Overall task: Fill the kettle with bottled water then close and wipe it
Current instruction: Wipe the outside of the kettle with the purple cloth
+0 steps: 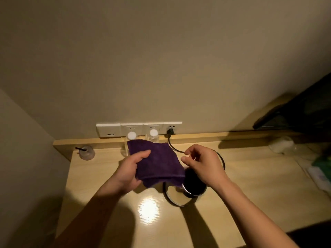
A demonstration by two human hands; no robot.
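Note:
My left hand grips a folded purple cloth and holds it above the desk, just left of the kettle. The kettle stands on its round base; I see its dark top with a shiny metal rim, partly hidden under my right hand and the cloth's edge. My right hand hovers over the kettle with fingers curled and apart, holding nothing. Two clear water bottles with white caps stand behind the cloth against the wall, their bodies mostly hidden.
A black cord runs from a wall socket down to the kettle base. A small glass jar with a black stick sits at the desk's back left. A dark screen and pale objects lie at right. The wooden desk meets a left wall.

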